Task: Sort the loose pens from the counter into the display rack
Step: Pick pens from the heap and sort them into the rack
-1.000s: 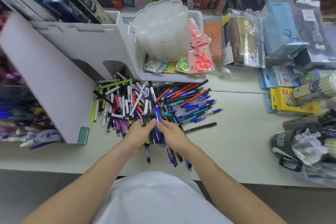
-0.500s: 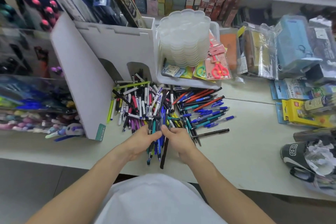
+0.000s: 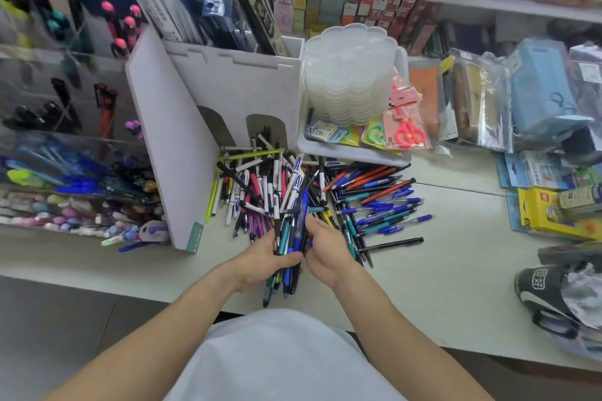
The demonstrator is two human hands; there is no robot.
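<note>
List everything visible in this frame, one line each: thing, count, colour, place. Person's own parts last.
Loose plastic pens: large pile, mixed blue, red, teal, black, white; counter centre.
Clear acrylic display rack: one; far left, holding pens.
White cardboard divider stand: one; left of pile.
Translucent scalloped plastic trays: one stack; in white bin behind pile.
Red-handled scissors pack: one; same bin, front right.
Yellow box: one; counter right.
Left hand: closed on a pen bundle.
Right hand: at the bundle; grip unclear.
</note>
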